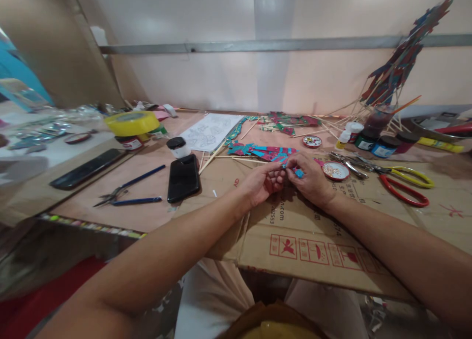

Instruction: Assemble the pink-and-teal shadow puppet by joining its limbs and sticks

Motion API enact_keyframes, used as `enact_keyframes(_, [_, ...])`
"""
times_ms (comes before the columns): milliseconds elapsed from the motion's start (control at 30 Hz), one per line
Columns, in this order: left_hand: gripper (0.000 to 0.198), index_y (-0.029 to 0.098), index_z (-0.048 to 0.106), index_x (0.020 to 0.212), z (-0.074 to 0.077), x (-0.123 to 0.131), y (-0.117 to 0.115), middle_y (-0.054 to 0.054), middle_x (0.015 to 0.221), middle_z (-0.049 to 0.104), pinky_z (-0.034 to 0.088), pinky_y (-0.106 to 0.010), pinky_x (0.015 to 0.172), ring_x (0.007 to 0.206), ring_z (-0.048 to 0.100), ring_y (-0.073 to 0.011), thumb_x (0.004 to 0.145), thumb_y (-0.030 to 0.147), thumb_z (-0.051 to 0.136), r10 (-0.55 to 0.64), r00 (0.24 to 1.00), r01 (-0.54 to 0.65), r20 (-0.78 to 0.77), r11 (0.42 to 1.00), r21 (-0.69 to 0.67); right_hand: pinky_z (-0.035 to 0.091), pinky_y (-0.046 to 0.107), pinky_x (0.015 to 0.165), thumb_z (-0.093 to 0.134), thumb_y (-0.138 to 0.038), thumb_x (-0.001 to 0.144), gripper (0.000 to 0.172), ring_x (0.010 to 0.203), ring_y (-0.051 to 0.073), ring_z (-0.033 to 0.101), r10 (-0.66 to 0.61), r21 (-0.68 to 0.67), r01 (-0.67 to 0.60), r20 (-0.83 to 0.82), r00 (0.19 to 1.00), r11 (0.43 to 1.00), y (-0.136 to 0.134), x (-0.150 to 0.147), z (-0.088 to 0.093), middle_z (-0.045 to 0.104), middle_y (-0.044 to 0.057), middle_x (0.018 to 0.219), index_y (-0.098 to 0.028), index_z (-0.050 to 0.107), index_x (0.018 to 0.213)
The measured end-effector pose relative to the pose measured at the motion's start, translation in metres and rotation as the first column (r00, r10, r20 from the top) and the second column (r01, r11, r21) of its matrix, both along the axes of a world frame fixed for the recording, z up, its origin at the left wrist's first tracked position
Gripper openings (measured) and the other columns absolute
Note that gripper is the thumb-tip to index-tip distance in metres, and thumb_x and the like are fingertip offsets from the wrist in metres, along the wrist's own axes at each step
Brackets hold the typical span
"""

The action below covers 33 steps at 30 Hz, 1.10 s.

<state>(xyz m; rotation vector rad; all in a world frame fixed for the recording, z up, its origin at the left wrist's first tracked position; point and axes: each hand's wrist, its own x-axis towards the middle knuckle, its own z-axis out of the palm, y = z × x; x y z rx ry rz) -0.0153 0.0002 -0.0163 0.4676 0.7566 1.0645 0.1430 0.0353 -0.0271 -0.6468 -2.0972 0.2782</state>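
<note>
Both my hands meet over a flattened cardboard sheet in the middle of the table. My left hand is closed in a pinch on a small blue and red paper cutout. My right hand is also closed, its fingers pinching the same small piece from the other side. Just beyond my hands lie larger blue and red painted cutouts on thin sticks.
A black phone and blue-handled pliers lie at the left. A yellow tape roll and a second phone sit farther left. Red and yellow scissors, paint jars and small lids are at the right. A printed sheet lies behind.
</note>
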Motion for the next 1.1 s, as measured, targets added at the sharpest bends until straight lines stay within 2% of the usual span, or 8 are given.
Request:
enact_keyframes(200, [0.014,0.011,0.062,0.072,0.0007,-0.0010,-0.0010,0.000,0.058,0.056,0.039,-0.013,0.042,0.046,0.050,-0.0043,0.084,0.014,0.057,-0.003,1.000,0.003,-0.026,1.000,-0.007,0.043,0.034,0.072,0.052,-0.012,0.079,0.011,0.077,0.019,0.052,-0.012,-0.019,0.012,-0.002,1.000,1.000,-0.0003,-0.0006,0.0001,0.055,0.003,0.079,-0.022,0.049,0.080])
enact_keyframes(533, [0.016,0.010,0.060,0.067,0.0016,-0.0003,-0.0020,-0.001,0.058,0.056,0.040,-0.011,0.042,0.046,0.050,-0.0035,0.082,0.009,0.055,0.024,0.999,-0.024,-0.044,1.000,-0.003,0.042,0.032,0.069,0.051,-0.012,0.082,0.012,0.075,0.018,0.050,0.014,-0.009,-0.013,0.019,1.000,1.000,-0.0036,-0.0023,0.0032,0.054,0.002,0.078,-0.022,0.047,0.079])
enact_keyframes(767, [0.020,0.010,0.059,0.066,0.0035,0.0005,-0.0034,-0.001,0.056,0.054,0.039,-0.011,0.039,0.044,0.046,-0.0035,0.084,0.010,0.052,0.002,0.999,-0.002,-0.048,1.000,-0.012,0.040,0.031,0.066,0.052,-0.012,0.083,0.011,0.072,0.016,0.049,0.029,-0.025,-0.029,0.005,1.000,0.999,-0.0025,-0.0022,0.0008,0.054,0.001,0.077,-0.022,0.048,0.080])
enact_keyframes(933, [0.015,0.010,0.061,0.070,0.0013,-0.0012,-0.0023,-0.003,0.059,0.057,0.042,-0.012,0.043,0.048,0.052,-0.0054,0.083,0.010,0.055,-0.004,0.997,0.005,-0.075,1.000,0.016,0.040,0.030,0.066,0.051,-0.011,0.082,0.011,0.072,0.016,0.049,0.000,-0.035,0.000,0.011,1.000,0.999,-0.0019,-0.0015,0.0001,0.053,0.002,0.077,-0.022,0.047,0.080])
enact_keyframes(1100, [0.011,0.009,0.062,0.072,-0.0027,-0.0026,0.0004,-0.002,0.060,0.058,0.043,-0.013,0.045,0.048,0.053,-0.0052,0.082,0.010,0.057,-0.012,0.996,0.015,-0.091,0.999,0.037,0.041,0.029,0.067,0.051,-0.012,0.084,0.011,0.074,0.016,0.049,0.033,0.009,-0.033,0.026,0.999,0.999,-0.0033,-0.0009,0.0011,0.052,0.002,0.078,-0.021,0.047,0.080])
